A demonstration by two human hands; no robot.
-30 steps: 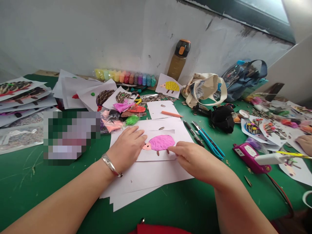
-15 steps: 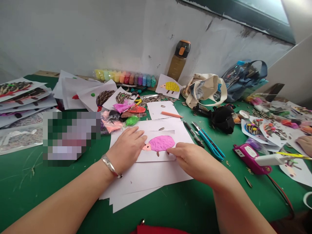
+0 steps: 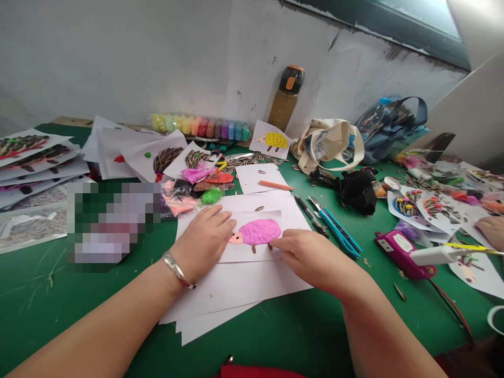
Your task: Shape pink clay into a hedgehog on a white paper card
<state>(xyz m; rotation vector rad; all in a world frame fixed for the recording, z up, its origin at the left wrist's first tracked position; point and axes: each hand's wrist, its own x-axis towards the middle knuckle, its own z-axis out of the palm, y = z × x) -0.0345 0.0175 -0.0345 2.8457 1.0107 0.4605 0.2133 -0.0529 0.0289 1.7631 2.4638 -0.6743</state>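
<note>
A clay hedgehog point(image 3: 260, 231) with a purple body and pink face lies on a small white sheet point(image 3: 240, 256). A sunflower seed point(image 3: 254, 249) forms one leg under its belly. My left hand point(image 3: 208, 231) rests flat on the sheet's left side, fingers spread beside the face. At the rear of the body, my right hand point(image 3: 305, 254) is closed, its index fingertip against a second sunflower seed point(image 3: 270, 246), which is partly covered. A loose seed point(image 3: 259, 209) lies just above the hedgehog. Larger white sheets point(image 3: 255, 281) are stacked underneath.
An orange marker point(image 3: 275, 185), a black pen point(image 3: 311, 215) and a blue cutter point(image 3: 338, 228) lie beyond my hands. Bagged clay point(image 3: 185, 197) sits left of them. A bottle point(image 3: 286, 100) stands by the wall. At right are a magenta power strip point(image 3: 405, 254) and another person's hand point(image 3: 490, 231).
The view shifts very slightly. Both hands keep their places on the sheet, and the right index fingertip stays at the rear seed.
</note>
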